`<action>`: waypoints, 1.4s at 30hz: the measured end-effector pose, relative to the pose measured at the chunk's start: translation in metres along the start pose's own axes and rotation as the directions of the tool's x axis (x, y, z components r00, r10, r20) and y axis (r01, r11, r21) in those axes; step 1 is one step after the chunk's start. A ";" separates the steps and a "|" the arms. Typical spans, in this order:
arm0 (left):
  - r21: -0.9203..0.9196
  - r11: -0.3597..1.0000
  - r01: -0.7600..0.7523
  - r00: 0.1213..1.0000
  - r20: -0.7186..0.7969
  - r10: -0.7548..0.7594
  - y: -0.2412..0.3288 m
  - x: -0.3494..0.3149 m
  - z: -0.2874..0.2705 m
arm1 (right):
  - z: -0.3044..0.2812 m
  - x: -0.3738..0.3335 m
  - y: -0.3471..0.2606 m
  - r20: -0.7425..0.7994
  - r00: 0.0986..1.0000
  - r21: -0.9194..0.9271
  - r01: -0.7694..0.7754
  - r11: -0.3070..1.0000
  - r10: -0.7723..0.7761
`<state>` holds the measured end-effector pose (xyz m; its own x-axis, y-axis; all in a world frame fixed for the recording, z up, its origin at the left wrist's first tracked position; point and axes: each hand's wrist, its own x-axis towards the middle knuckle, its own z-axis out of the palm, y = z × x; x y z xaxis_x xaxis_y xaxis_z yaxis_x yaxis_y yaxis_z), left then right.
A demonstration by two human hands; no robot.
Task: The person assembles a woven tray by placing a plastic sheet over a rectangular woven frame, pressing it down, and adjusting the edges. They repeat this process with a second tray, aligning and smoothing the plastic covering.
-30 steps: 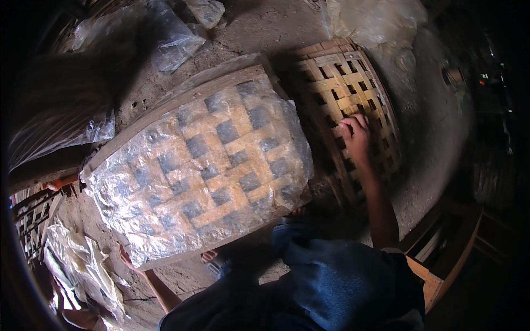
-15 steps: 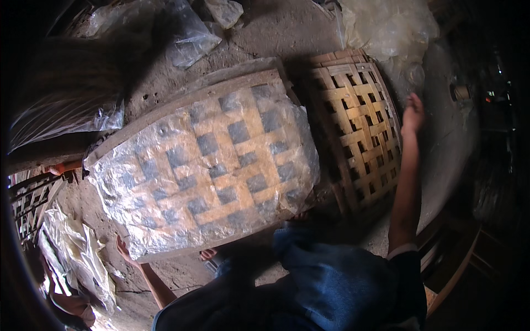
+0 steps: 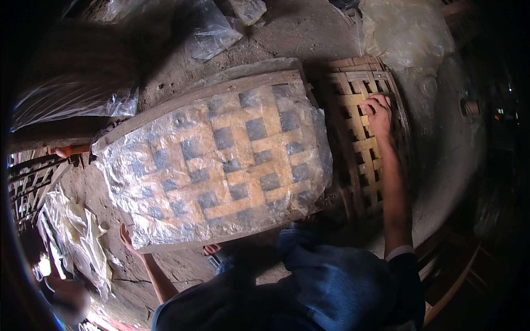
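A wooden frame (image 3: 113,138) with a woven lattice lies in front of me, its top covered by a wrinkled clear plastic sheet (image 3: 232,165). At its near left corner is my left hand (image 3: 127,241), fingers stretched out along the edge. Just right of the frame stands a woven bamboo lattice panel (image 3: 367,146) with square gaps. Over the upper part of this panel is my right hand (image 3: 379,115), its fingers curled in. Whether they hold a slat or some small thing, I cannot make out.
Crumpled plastic sheets (image 3: 406,33) lie on the dirt floor at the back right and at left (image 3: 83,243). A roll (image 3: 469,107) sits at the far right. At the lower left edge, a person (image 3: 70,300) is partly visible. My foot (image 3: 212,249) shows below the frame.
My right hand has moved left, from beyond the bamboo panel's right edge to over its slats. My left hand remains at the frame's corner. The whole view has shifted slightly.
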<state>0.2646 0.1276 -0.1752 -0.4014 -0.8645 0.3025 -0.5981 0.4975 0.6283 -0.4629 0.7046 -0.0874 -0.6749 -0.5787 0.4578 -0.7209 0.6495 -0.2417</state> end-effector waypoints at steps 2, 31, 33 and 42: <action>0.046 0.999 -0.008 1.000 0.029 0.007 0.002 -0.002 0.000 | -0.009 0.003 0.000 0.008 1.000 0.013 0.024 1.000 -0.025; -0.170 0.960 0.222 0.973 -0.027 -0.230 -0.036 -0.001 -0.015 | -0.049 -0.117 -0.128 0.350 0.840 -0.059 -0.421 0.905 0.414; -0.076 0.988 0.134 0.991 -0.019 -0.135 -0.032 -0.003 -0.005 | -0.054 -0.122 -0.127 0.367 0.828 -0.079 -0.427 0.901 0.425; 0.047 0.992 0.119 0.983 -0.148 -0.110 -0.022 0.006 -0.033 | -0.188 -0.045 -0.122 0.245 0.794 -0.226 -0.510 0.830 0.556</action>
<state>0.2982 0.1091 -0.1637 -0.2254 -0.9151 0.3344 -0.6737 0.3943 0.6250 -0.3150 0.7437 0.0824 -0.9753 -0.2198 0.0197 -0.2180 0.9459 -0.2404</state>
